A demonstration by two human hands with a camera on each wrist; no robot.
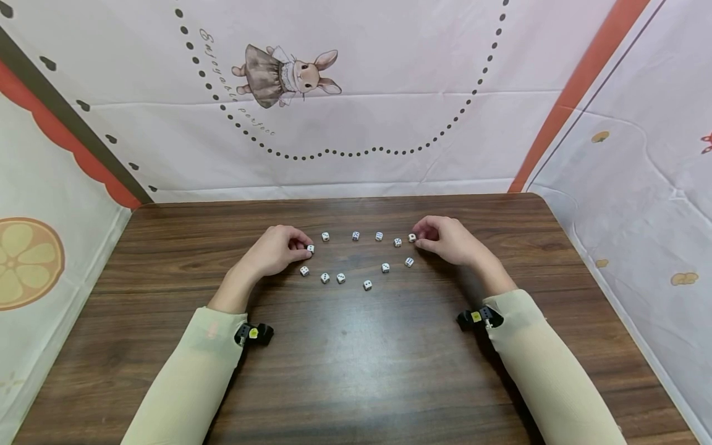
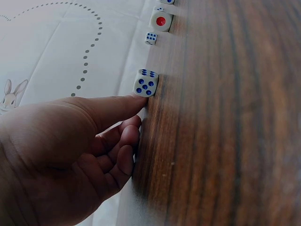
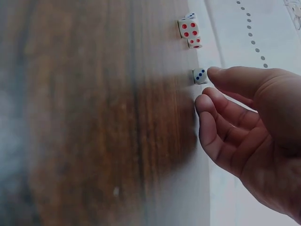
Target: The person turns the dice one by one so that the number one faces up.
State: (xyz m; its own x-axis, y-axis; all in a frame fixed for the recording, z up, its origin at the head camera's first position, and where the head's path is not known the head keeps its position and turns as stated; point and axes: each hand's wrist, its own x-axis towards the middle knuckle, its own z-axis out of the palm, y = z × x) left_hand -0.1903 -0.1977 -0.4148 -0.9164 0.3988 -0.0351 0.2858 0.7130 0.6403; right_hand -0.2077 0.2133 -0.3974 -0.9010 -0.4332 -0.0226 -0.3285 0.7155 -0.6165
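Note:
My left hand (image 1: 274,250) reaches in from the left and pinches a white die (image 1: 311,249) between thumb and forefinger. In the left wrist view, a die (image 2: 146,84) with blue pips shows by the thumb tip; the forefinger is hidden. My right hand (image 1: 452,240) holds another white die (image 1: 412,238) at the tips of thumb and forefinger. The right wrist view shows this die (image 3: 200,76) just at the thumb tip, blue pips facing the camera. Its forefinger is mostly hidden behind the thumb. Other fingers of both hands are curled inward.
Several more dice lie between the hands in two loose rows: a back one with a die (image 1: 355,236) and a front one with a die (image 1: 368,285). The brown wooden table (image 1: 356,371) meets a printed cloth wall (image 1: 378,123) at its back edge.

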